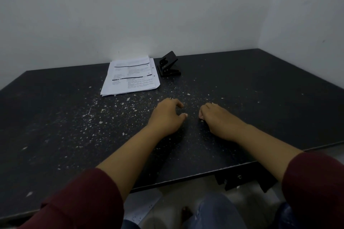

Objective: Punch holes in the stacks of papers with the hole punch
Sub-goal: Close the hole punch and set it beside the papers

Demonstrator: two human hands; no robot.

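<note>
Black metal hole punch (169,64), lever raised, sits at table's far edge just right of the paper stack (130,75): white printed sheets, punched holes along right edge, text illegible. Matte black table (260,89), speckled with paper bits. Left hand (167,112) and right hand (214,115) rest loosely curled, holding nothing. Maroon sleeves (80,202) cut off.

My sleeves (80,202) are maroon; black table (260,98) flecked white, black hole punch (169,65), white papers (130,76) with black print

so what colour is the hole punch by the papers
Black, the angular metal hole punch, clearest in the head view.
</note>
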